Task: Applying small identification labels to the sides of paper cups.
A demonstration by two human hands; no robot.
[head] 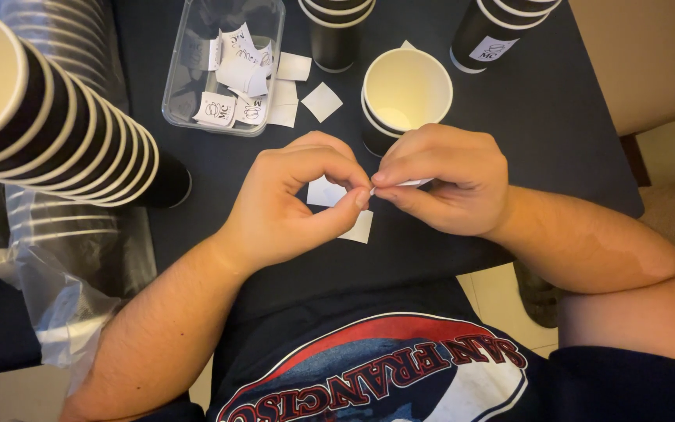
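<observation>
Both hands meet over the dark table (556,117), just above the lap. Left hand (294,203) is pinched closed, thumb & forefinger nipping the edge of a small white sticker (414,183); right hand (439,187) is closed on the same sticker from the other side, fingertips nearly touching the left's. The sticker sits between the two pinches, mostly hidden, only a thin white strip showing.

Risks, as I judge them: the sticker is small & thin, so it could tear, curl or stick to a fingertip if the pinch slips. A dropped piece would be hard to tell from the loose white paper squares (323,101) on the table & under the hands.

Around: an open paper cup (406,90) stands just behind the right hand, close enough to knock w/ a knuckle. A clear plastic tray (197,101) w/ printed stickers is behind the left hand. A long stack of cups (56,133) lies tilted at far left, near the left forearm. More cup stacks (494,35) stand at the back. Plastic wrap (64,266) hangs off the left edge.
</observation>
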